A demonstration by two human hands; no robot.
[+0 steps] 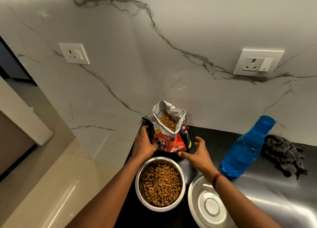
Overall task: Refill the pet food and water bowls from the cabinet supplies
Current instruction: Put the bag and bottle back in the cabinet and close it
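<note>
Steadying an open dog food bag (171,142) on the worktop (216,136).
Clutching its side with the left grip (144,144), spreading the right grip (199,153) beside it, behind a kibble-filled steel bowl (138,183).

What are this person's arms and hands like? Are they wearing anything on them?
Both forearms are bare, with no sleeves in view. The left grip and right grip are ungloved hands with no rings visible. A dark red thread band circles the right wrist.

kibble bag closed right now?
No, the kibble bag stands with its foil top spread open and kibble showing inside, while the left hand grips its side.
</note>
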